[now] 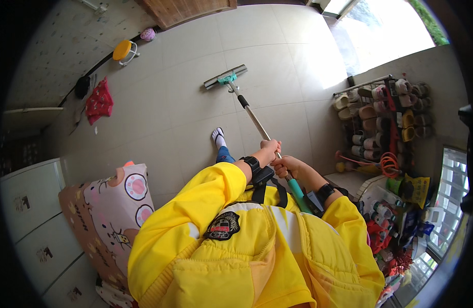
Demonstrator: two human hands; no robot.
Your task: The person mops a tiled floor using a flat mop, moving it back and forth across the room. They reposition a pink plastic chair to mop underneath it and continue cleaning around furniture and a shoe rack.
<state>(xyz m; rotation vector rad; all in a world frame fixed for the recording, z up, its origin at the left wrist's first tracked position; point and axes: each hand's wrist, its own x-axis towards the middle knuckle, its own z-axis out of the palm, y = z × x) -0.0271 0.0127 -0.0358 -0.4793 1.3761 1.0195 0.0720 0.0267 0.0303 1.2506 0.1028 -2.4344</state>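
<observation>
A sponge mop (257,123) with a silver pole, a teal lower grip and a teal head fitting slants across the middle. Its long grey head (225,77) lies flat on the tiled floor, ahead and slightly left of my hands. My left hand (270,148) is wrapped round the metal pole. Just below it, nearer my body, my right hand (288,167) is closed round the same pole above the teal grip. Dark bands with devices circle both wrists. My foot in a white sock and flip-flop (219,137) steps forward on the left.
Right, a rack (365,81) holds several pairs of shoes, with an orange hose (389,164) near it. Left stand a yellow stool (122,50), a red cloth (99,101), a cartoon-print cover (108,205) and white drawers (36,205). A bright doorway (385,36) opens far right.
</observation>
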